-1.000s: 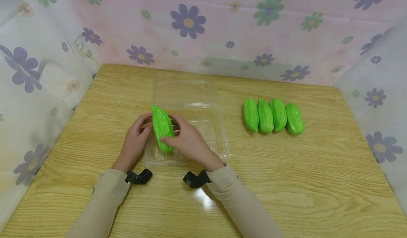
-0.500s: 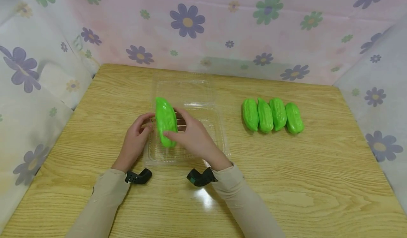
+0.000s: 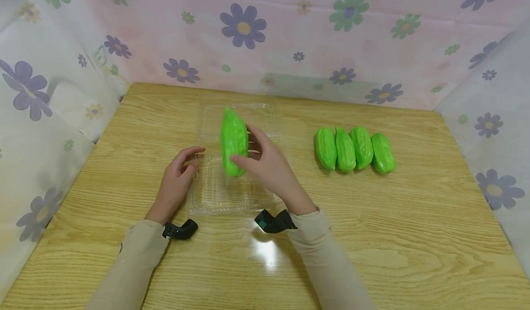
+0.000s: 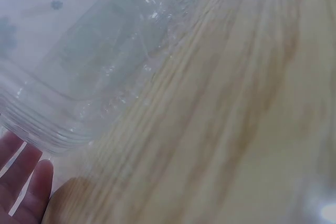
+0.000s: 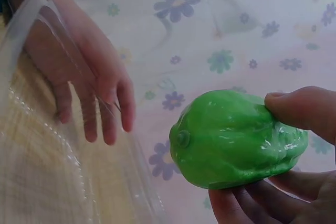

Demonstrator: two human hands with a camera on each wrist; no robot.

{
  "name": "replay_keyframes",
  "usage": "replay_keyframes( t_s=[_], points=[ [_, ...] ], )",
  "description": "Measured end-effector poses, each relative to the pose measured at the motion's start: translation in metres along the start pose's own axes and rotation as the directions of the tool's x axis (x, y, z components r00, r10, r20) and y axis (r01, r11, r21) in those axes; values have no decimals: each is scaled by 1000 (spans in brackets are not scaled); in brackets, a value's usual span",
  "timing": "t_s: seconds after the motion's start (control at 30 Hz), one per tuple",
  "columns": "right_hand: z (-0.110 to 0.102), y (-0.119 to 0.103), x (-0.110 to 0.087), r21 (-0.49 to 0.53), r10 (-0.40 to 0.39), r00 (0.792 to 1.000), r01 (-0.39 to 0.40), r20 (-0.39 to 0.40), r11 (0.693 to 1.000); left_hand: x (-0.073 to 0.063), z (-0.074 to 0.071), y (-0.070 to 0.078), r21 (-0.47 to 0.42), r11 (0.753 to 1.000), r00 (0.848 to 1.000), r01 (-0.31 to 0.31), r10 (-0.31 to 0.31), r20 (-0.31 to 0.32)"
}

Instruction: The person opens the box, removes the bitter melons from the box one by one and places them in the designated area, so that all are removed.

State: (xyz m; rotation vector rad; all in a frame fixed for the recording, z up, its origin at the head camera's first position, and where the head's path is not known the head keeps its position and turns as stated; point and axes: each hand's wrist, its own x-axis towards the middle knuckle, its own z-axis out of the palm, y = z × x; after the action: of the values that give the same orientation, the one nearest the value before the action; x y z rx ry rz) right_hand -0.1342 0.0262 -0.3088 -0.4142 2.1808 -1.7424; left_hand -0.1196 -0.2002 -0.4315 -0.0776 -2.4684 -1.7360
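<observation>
My right hand (image 3: 275, 169) grips a glossy green bitter melon (image 3: 234, 142) above the clear plastic clamshell box (image 3: 232, 192), its pointed tip facing away from me. In the right wrist view the thumb presses on one side of the melon (image 5: 226, 135) and the fingers lie along the other. My left hand (image 3: 178, 176) rests at the left edge of the box, holding nothing. Its fingers (image 4: 38, 187) are straight beside the box wall in the left wrist view. The box's lid (image 3: 211, 117) is folded back toward the far edge of the table.
Several more green bitter melons (image 3: 345, 150) lie side by side on the wooden table (image 3: 372, 236), right of the box. Flowered curtains (image 3: 281, 29) enclose the table at the back and both sides. Dark camera mounts (image 3: 181, 229) sit on both wrists.
My right hand has carried the melon away from the left hand, to the right and farther from me over the box. The left hand stays in place.
</observation>
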Motion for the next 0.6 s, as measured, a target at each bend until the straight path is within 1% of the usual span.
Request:
replay_keyframes(
  t_s=[0.1,0.2,0.43,0.6],
  points=[
    [-9,1,1,53,-11,1000,11,-13,999,0,1,-2,-5,1000,1000,-8,8,-5],
    [-18,2,1,79,-26,999,29,-39,996,0,1,-2,-8,1000,1000,-10,10,-4],
    [-36,4,1,98,-33,991,46,-129,994,0,1,-1,-6,1000,1000,-7,7,-5],
    [-51,10,1,146,-36,983,62,-180,987,1,1,-2,-3,1000,1000,-2,2,-11]
  ],
)
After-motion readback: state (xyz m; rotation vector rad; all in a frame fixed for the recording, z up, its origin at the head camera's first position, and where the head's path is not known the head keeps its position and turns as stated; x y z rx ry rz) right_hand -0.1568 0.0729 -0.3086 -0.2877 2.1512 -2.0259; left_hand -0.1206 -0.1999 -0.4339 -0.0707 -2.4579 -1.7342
